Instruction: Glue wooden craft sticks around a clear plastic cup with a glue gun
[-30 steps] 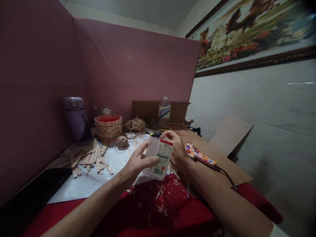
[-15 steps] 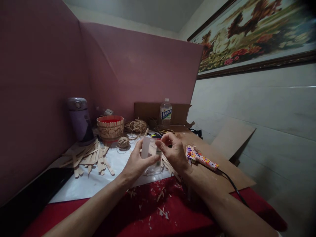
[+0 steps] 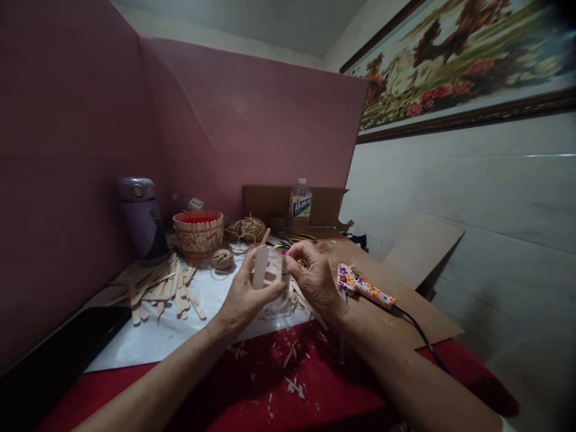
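My left hand (image 3: 243, 297) is closed around a small clear plastic box (image 3: 272, 264) with a frosted white side, its thumb lying across the near face. At the box's right edge my right hand (image 3: 315, 282) is pinched, thumb and forefinger together; what sits between those fingertips is too small to make out. A wooden craft stick (image 3: 266, 236) pokes up behind the box; whether it is held or attached is hidden. Below and behind my hands lie more craft sticks (image 3: 308, 300). To the right rests a flower-patterned hot glue gun (image 3: 366, 288).
Loose craft sticks (image 3: 168, 288) cover the white sheet (image 3: 148, 342) at left. Behind them stand a purple tumbler (image 3: 144, 222), a stick-sided basket (image 3: 198, 234), twine (image 3: 246, 229) and a bottle (image 3: 300, 207). Scraps litter the red cloth (image 3: 252, 396). A cord (image 3: 425, 336) trails right.
The box has turned slightly, and a green-printed part visible on its right side before no longer shows. My right hand has shifted a little; the whole view has drifted slightly.
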The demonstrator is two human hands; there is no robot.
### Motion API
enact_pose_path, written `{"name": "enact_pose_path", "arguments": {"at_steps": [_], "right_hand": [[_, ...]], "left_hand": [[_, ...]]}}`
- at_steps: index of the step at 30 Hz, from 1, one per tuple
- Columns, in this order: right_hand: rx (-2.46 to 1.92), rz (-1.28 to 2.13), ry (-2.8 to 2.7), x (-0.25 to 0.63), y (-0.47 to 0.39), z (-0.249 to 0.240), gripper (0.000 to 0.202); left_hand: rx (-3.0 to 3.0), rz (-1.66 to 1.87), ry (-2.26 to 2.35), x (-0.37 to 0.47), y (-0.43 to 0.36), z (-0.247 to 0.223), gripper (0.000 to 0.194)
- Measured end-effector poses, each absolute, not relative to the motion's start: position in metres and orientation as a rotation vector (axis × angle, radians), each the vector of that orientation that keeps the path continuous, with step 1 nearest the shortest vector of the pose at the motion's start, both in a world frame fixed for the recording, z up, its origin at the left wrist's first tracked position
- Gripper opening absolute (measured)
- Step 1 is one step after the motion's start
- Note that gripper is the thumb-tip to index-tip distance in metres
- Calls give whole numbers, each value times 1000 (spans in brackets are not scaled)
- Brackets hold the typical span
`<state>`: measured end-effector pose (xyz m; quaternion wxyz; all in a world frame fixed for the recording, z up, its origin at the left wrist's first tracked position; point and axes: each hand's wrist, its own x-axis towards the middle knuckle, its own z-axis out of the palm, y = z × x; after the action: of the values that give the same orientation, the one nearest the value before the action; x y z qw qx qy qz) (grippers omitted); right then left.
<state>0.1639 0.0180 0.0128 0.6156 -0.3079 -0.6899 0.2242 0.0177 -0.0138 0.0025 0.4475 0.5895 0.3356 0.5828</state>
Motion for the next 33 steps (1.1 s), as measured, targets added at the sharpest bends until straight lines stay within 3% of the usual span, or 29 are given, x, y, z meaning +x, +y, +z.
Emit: {"name": "enact_pose_path", "arguments": {"at_steps": [8,16,27,33], "right_hand": [[-684,515,-1559,161,11,13,14],[-644,869,-1496,159,17,9,21],[-552,792,-1558,157,12,6,21],[-532,909,-1498,157,12,6,20]], "left_hand": [[1446,1506,857,17,-13,3,65],[1406,1591,858,17,-9,-1,70],[1071,1496,752,16,-5,1,70],[1023,1461,683,14,-6,0,68]]}}
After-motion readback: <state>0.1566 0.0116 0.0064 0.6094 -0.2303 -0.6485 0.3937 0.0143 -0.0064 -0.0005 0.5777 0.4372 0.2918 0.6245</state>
